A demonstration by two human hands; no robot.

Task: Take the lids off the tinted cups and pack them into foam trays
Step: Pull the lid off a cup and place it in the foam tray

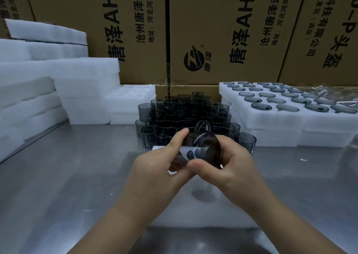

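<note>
Holding: I see both hands together above the near foam tray, with one tinted cup (205, 147) between them, lifted off the worktop.
Left hand (155, 166): its fingers are curled round the left side of the tinted cup, and the thumb presses on the upper edge.
Right hand (232, 166): its fingers are wrapped behind the right side of the tinted cup, and the thumb lies across the lower front edge.
Cup position: it is tilted, and one round dark face looks toward my camera. I cannot tell if this face is the lid or the bottom.
White piece (160, 148): small, just beside the left thumb. I cannot tell what it is.
Near foam tray (203, 213): it lies on the worktop directly under the hands, and one round pocket shows below the cup.
Worktop (67, 176): grey, shiny metal.
Cup pile (184, 116): many tinted cups heaped behind the hands, in the middle.
Filled foam tray (271, 122): right of the pile, on top of other trays, with rows of tinted round pieces (286, 107) in its pockets.
Foam stacks (58, 75): white, on the left.
Cartons (232, 31): brown and printed, behind everything.
Plastic bag (329, 93): clear, at the far right of the filled tray.
</note>
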